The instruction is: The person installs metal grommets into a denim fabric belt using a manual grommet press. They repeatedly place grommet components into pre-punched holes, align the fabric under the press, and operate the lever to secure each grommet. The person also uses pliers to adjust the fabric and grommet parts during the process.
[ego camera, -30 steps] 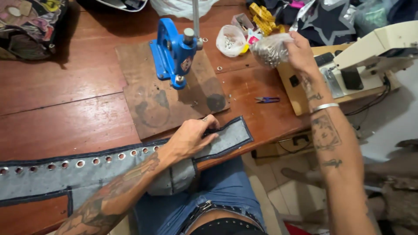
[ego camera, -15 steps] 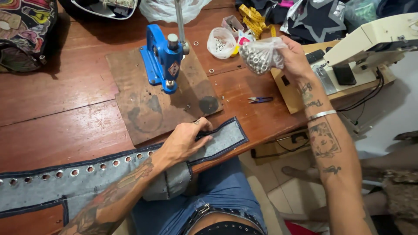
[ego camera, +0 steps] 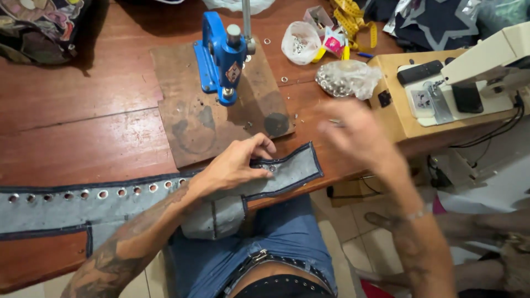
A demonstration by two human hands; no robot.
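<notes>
My left hand [ego camera: 237, 163] presses flat on a grey denim strip [ego camera: 110, 201] with dark blue edging and a row of metal eyelets, lying across the wooden table [ego camera: 83, 121]. My right hand [ego camera: 359, 138] is blurred in the air to the right of the strip's end, fingers apart, holding nothing that I can see. A clear plastic bag of silver eyelets [ego camera: 345, 78] lies on the table beyond it. A blue hand press [ego camera: 223, 55] stands on a worn wooden board [ego camera: 221, 110] just past my left hand.
A white sewing machine [ego camera: 486, 60] sits on a light wooden stand [ego camera: 397, 118] at the right. A second small bag [ego camera: 301, 41], a yellow measuring tape [ego camera: 353, 19] and dark fabrics lie at the back. A patterned bag [ego camera: 33, 22] sits far left. Loose eyelets dot the board.
My right hand held the bag of eyelets up before; now the bag lies on the table and the hand has drawn back toward the strip. My left hand stays put.
</notes>
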